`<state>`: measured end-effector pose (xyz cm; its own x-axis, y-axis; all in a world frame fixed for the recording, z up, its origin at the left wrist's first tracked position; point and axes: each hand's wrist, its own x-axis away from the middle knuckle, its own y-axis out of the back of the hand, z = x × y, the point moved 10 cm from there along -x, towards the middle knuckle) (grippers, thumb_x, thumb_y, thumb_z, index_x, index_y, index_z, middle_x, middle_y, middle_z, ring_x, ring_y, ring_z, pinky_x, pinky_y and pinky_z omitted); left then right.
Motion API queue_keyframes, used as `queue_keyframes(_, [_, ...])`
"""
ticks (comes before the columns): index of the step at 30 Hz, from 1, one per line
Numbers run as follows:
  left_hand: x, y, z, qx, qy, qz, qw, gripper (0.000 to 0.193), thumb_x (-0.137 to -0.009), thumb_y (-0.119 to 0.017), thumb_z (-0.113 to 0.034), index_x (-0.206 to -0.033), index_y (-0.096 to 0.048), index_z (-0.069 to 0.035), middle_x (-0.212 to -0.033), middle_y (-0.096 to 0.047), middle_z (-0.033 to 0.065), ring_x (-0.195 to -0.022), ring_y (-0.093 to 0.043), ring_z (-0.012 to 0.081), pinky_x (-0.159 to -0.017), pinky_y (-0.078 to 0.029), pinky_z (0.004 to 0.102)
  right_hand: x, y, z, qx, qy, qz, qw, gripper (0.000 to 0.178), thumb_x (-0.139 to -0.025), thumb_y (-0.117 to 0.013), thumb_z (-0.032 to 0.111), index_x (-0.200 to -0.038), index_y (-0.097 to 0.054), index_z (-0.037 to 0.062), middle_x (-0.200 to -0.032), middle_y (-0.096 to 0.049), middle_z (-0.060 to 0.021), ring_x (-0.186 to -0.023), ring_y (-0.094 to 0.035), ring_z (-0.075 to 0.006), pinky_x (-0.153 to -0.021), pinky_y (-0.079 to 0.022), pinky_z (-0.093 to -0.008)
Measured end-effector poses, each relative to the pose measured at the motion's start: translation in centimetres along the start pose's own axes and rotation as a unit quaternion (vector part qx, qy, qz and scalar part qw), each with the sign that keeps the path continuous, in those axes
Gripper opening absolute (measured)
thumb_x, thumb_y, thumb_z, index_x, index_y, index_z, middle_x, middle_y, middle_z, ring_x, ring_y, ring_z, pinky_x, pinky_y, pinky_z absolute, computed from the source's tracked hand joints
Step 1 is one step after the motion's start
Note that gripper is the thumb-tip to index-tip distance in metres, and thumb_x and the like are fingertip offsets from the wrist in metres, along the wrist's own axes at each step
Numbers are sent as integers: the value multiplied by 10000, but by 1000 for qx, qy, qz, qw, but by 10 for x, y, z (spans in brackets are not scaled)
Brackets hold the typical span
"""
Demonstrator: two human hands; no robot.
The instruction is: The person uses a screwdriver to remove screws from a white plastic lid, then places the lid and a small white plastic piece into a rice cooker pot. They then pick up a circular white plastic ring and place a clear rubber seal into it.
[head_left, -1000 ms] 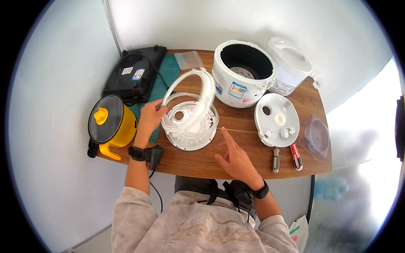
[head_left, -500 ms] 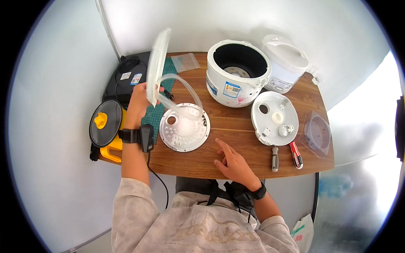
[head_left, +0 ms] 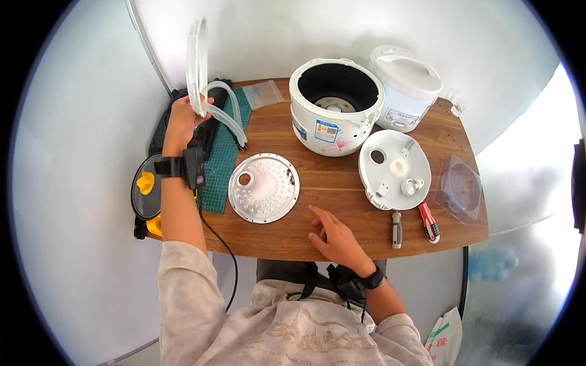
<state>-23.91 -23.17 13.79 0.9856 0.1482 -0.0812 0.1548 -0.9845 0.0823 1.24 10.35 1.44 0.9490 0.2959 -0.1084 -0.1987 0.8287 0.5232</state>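
My left hand (head_left: 184,125) is raised over the back left of the table, closed round the lower edge of a white round lid part (head_left: 194,67) held upright on its edge. From the same grip hangs a loop of translucent sealing ring (head_left: 234,125), bending down over the green cutting mat (head_left: 221,183). My right hand (head_left: 337,240) hovers empty near the front edge, fingers apart. Between the hands lies a dimpled metal disc (head_left: 264,198) with one larger hole. Right of it rests a white lid shell (head_left: 390,168), inner side up.
A white rice cooker body (head_left: 329,140) stands open at the back, beside another closed white cooker (head_left: 406,85). Two tool handles, one grey (head_left: 397,230) and one red and black (head_left: 429,222), lie near a clear plastic piece (head_left: 461,189). A black-and-yellow container (head_left: 146,195) is at left.
My left hand has moved left and away from me, carrying the white lid part and sealing ring off from above the metal disc. My right hand has hardly moved.
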Motion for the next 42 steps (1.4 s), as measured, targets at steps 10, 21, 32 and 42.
queue_keyframes(10, [-30, 22, 75, -8, 29, -42, 999, 278, -993, -623, -202, -1130, -682, 32, -960, -713, 105, -775, -687, 147, -698, -630, 304, -1, 0, -4, -18, -8, 7, 1000, 626, -905, -695, 76, -1482, -454, 92, -1126, -620, -123, -717, -631, -163, -671, -526, -287])
queue_keyframes(21, [-6, 50, 104, -309, -6, -177, 934, 280, -902, -656, -173, -1036, -729, 61, -872, -746, 201, -602, -736, 270, -565, -623, 366, -1, 0, 0, -1, -4, 10, 1000, 619, -902, -694, 104, -1477, -466, 123, -1094, -623, -129, -718, -636, -213, -693, -541, -331])
queue_keyframes(32, [2, 32, 114, -399, -51, -174, 899, 414, -932, -622, -303, -1160, -687, 37, -924, -747, 211, -757, -739, 346, -786, -576, 468, -24, -40, 35, 195, 75, 49, 977, 610, -912, -630, 178, -1492, -442, 159, -1037, -572, -167, -745, -665, -379, -617, -565, -472])
queue_keyframes(42, [16, 34, 128, -329, -49, -145, 932, 505, -915, -649, -247, -1353, -548, -17, -1107, -685, 253, -1020, -667, 424, -909, -515, 500, -28, -41, 24, 237, 40, 23, 970, 406, -907, -640, 211, -1284, -561, 84, -1035, -601, -162, -748, -680, -372, -632, -572, -462])
